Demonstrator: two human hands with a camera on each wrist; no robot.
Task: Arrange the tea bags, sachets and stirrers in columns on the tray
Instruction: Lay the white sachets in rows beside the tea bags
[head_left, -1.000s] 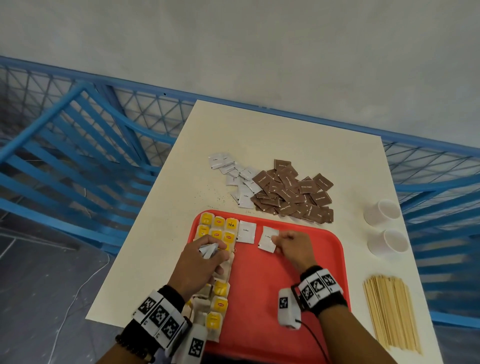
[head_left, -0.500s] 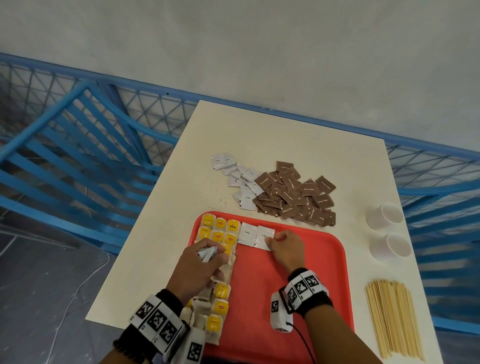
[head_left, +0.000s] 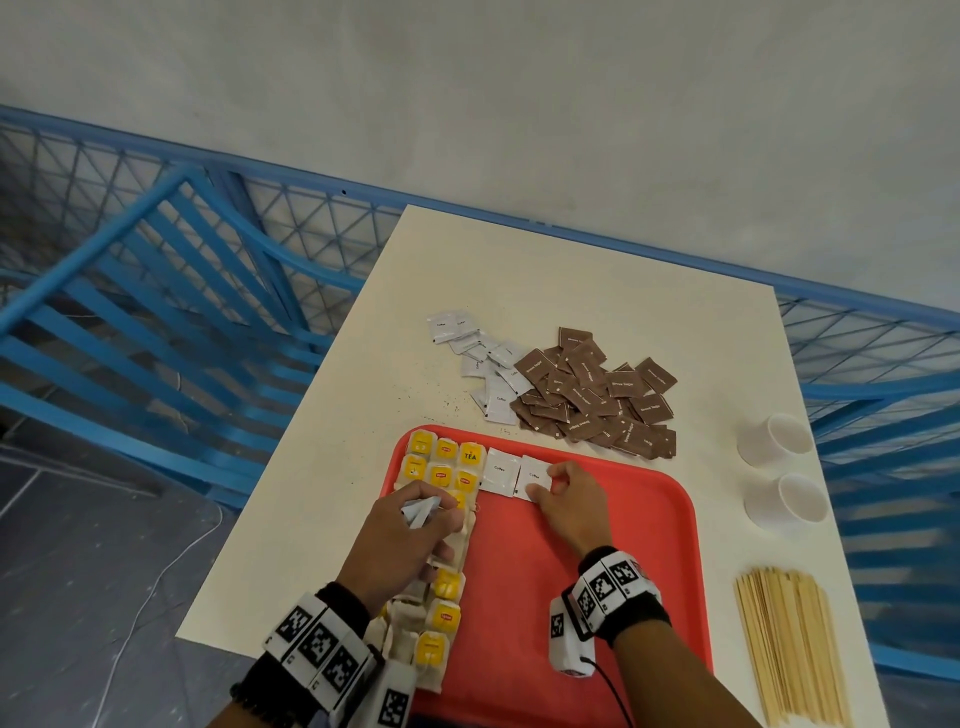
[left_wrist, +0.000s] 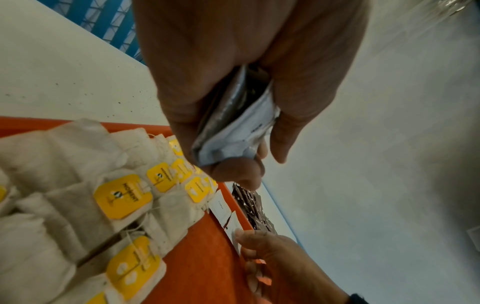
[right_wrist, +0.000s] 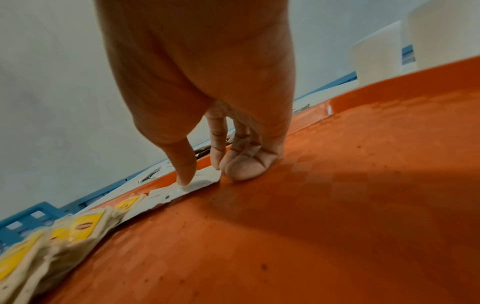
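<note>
The left hand (head_left: 402, 540) was curled around a small sheaf of glossy white sachets (left_wrist: 233, 127), held above the soft, fibrous tea bags (head_left: 441, 519) with square yellow tags that filled columns down the left of the textured red plastic tray (head_left: 649, 571). The right hand (head_left: 574, 501) pressed its thumb and fingertips (right_wrist: 185, 174) onto a flat white coffee sachet (head_left: 532, 478) lying just beside another (head_left: 500, 470) near the tray's far rim. Beyond the tray lay loose piles of white sachets (head_left: 480, 353) and brown sugar sachets (head_left: 597, 395); thin wooden stirrers (head_left: 789, 649) lay bundled on the matte cream table (head_left: 571, 291).
</note>
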